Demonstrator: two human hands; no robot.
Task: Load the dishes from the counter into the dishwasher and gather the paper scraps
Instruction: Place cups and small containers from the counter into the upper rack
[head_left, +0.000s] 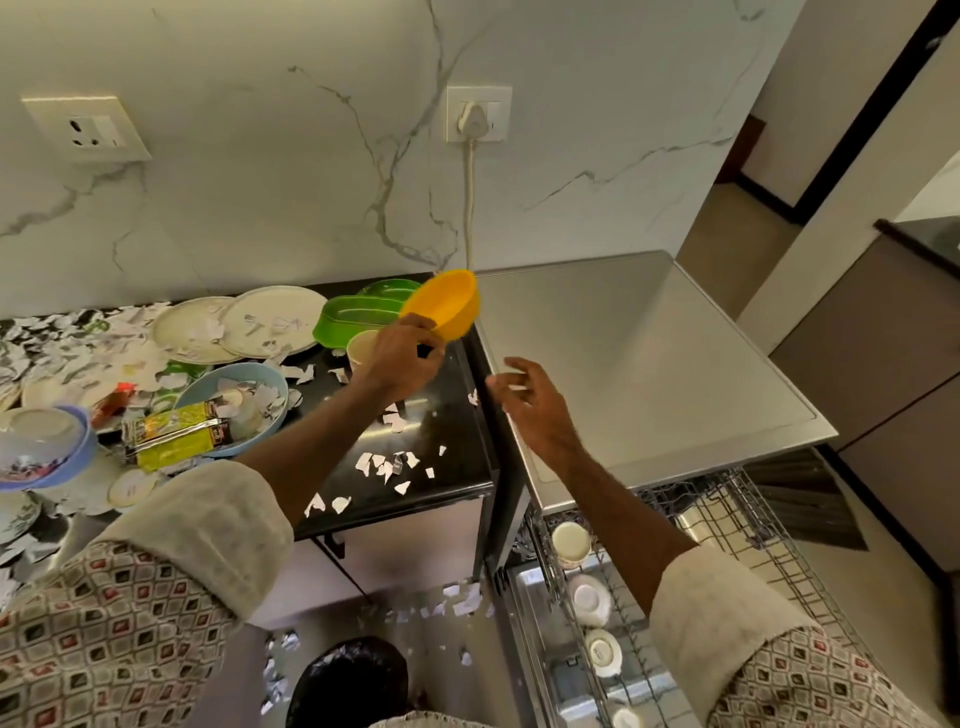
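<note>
Above counter (457, 426), yellow bowl (441, 306) (tilted)

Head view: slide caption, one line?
Left hand holds a yellow bowl over the scrap-littered counter; right hand hovers by the dishwasher, rack out.

Left hand (402, 358) raised, fingers (423, 332) pinching a yellow bowl (447, 304), right hand (530, 402) hovering, fingers loosely spread, both forearms outstretched

A black counter (452, 415) was covered with dishes and paper.
Two white plates (291, 306), a green dish (337, 325) and a blue bowl (244, 368) were set on it, and torn paper scraps (387, 467) were scattered around them, thickest at the left.
</note>
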